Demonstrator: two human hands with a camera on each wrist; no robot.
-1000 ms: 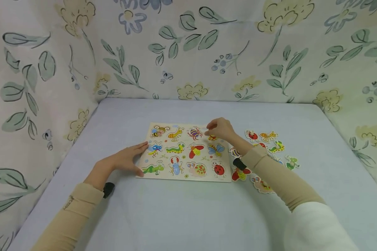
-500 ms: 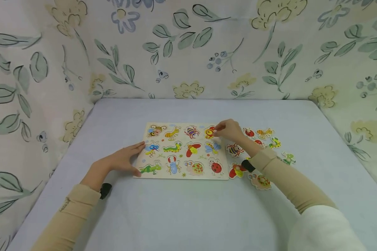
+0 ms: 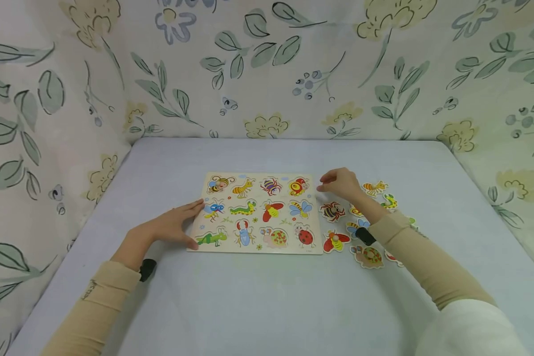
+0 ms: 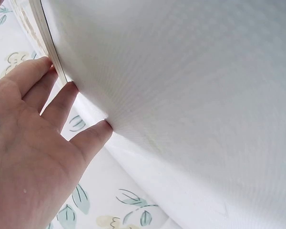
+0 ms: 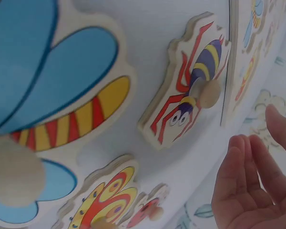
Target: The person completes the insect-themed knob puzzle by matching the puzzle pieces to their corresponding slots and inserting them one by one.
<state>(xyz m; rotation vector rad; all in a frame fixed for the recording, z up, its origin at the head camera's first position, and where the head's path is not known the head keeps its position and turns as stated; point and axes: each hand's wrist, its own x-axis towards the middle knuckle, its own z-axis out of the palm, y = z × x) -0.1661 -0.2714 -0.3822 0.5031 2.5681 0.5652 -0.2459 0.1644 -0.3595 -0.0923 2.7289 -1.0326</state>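
A wooden insect puzzle board (image 3: 249,198) lies flat on the table, printed with rows of bugs. My left hand (image 3: 171,227) touches its left edge, thumb near the front corner. In the left wrist view the fingers (image 4: 62,105) are nearly straight against the board's side. My right hand (image 3: 341,188) hovers just off the board's far right corner. The right wrist view shows nothing between its thumb and fingers (image 5: 238,167). Closest to that hand are loose knobbed pieces: a spider piece (image 3: 333,211), a dragonfly piece (image 5: 81,109) and a butterfly piece (image 5: 117,193).
More loose pieces lie right of the board: a red-winged bug (image 3: 335,242), a snail (image 3: 367,257), an ant (image 3: 376,188) and a caterpillar (image 3: 389,201). The right forearm hides some of them. Floral cloth (image 3: 267,74) surrounds the pale table (image 3: 249,306).
My right hand has moved right, from over the board's far right corner to beside it, uncovering the butterfly picture there. The left hand stays at the board's left edge. The head view shifts slightly.
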